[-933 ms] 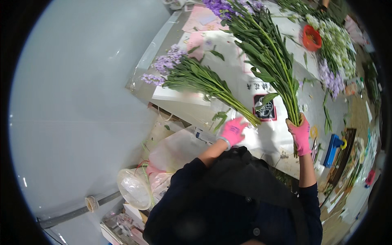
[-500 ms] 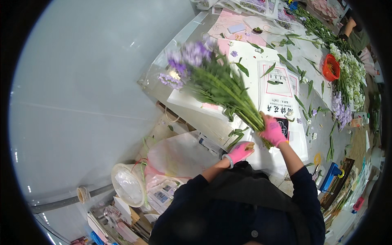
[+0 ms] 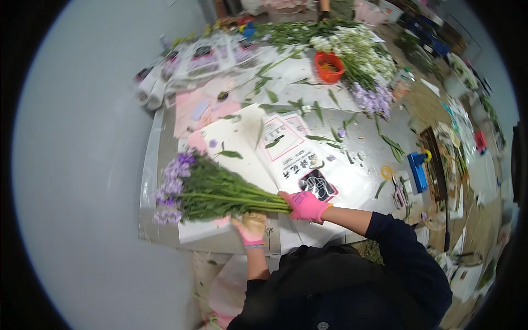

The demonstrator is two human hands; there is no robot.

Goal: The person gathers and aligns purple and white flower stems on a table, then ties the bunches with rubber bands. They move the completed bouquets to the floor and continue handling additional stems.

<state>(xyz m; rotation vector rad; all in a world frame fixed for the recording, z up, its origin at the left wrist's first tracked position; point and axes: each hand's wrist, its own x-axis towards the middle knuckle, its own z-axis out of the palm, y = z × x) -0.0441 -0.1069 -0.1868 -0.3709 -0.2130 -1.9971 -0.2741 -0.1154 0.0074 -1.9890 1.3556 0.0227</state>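
Observation:
My right hand [image 3: 305, 206] in a pink glove is closed on the stem ends of a bunch of purple flowers [image 3: 176, 181], which lies sideways with its blooms to the left. My left hand [image 3: 250, 225], in a pink glove with a pale palm, is turned palm up at the bunch's lower edge, fingers apart, some partly hidden by the leaves. Under and behind the bunch lie white paper sheets [image 3: 231, 137], a printed wrapper [image 3: 283, 143] and loose cut leaves.
Wrapped bunches [image 3: 201, 63] stand back left. A red bowl [image 3: 329, 69], white flowers [image 3: 366, 55], scissors [image 3: 399, 195] and a blue tape dispenser [image 3: 418, 171] are on the metal table [image 3: 379, 148]. Another person's hand [image 3: 324, 15] is at the top. A pale wall borders the left.
My right hand has swung the upright bunch down to the left until it lies sideways over the flowers there. My left hand has moved beside the bunch and turned palm up. The view has turned.

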